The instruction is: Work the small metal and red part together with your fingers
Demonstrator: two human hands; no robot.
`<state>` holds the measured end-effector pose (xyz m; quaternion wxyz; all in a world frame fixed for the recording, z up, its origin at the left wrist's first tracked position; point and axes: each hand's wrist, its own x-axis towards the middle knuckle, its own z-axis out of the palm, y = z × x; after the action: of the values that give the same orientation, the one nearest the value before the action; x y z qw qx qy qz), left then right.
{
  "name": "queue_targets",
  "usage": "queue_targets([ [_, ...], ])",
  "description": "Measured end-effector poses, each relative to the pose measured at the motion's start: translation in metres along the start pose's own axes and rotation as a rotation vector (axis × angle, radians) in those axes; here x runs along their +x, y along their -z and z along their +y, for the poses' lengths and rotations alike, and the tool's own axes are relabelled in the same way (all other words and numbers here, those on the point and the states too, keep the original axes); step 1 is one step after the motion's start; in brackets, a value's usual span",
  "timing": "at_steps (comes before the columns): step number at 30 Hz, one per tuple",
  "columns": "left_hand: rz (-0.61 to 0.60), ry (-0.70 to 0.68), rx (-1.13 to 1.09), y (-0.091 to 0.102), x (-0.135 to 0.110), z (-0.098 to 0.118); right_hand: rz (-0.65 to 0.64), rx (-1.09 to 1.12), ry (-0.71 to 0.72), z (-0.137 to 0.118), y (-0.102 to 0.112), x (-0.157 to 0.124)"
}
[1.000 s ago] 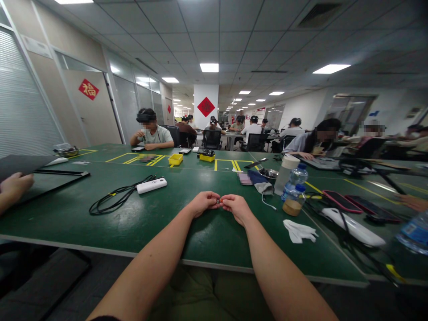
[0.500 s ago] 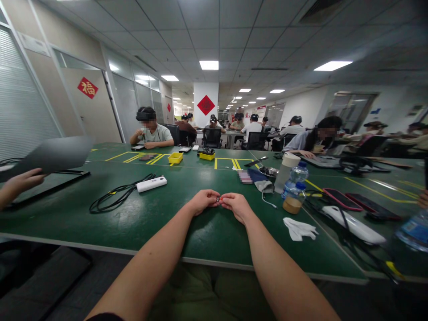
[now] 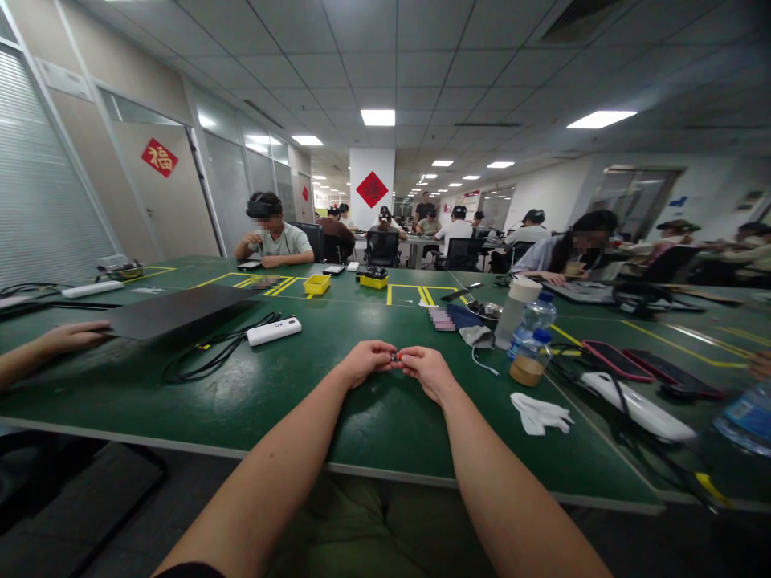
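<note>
Above the green table (image 3: 253, 417), my left hand (image 3: 366, 363) and my right hand (image 3: 425, 371) meet fingertip to fingertip. Both are closed in a pinch around a small dark and orange-red object (image 3: 395, 356). It is too small for me to name, and the fingers cover most of it. The left fingers grip its darker, metallic-looking end; the orange-red end is at the right fingertips. Both forearms reach in from the table's near edge.
Left of my hands lie a white power strip (image 3: 274, 331) and its black cable. A co-worker's hand (image 3: 75, 335) holds a dark flat panel (image 3: 181, 311). To the right stand bottles (image 3: 530, 361), with a crumpled white tissue (image 3: 540, 413). Yellow trays (image 3: 316, 284) sit farther back.
The co-worker's panel at the left has swung down and to the right, to lie almost flat over the table. My hands stay nearly in place, still pinching the small object.
</note>
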<state>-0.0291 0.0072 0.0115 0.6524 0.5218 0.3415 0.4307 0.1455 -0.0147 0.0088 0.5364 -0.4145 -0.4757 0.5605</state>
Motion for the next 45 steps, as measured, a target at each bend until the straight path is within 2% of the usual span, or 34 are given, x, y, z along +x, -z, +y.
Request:
queue_targets([
  [18, -0.052, -0.025, 0.065, -0.0003, -0.0031, 0.0028, 0.015, -0.008, 0.007, 0.0033, 0.001, 0.002],
  [33, -0.026, -0.018, 0.044, 0.0, -0.0013, 0.0014, 0.021, 0.015, 0.015, 0.0025, 0.0006, 0.0013],
  [45, -0.035, 0.017, 0.021, 0.0, -0.0011, 0.0029, -0.059, 0.119, -0.006, -0.0004, 0.0005, -0.0006],
])
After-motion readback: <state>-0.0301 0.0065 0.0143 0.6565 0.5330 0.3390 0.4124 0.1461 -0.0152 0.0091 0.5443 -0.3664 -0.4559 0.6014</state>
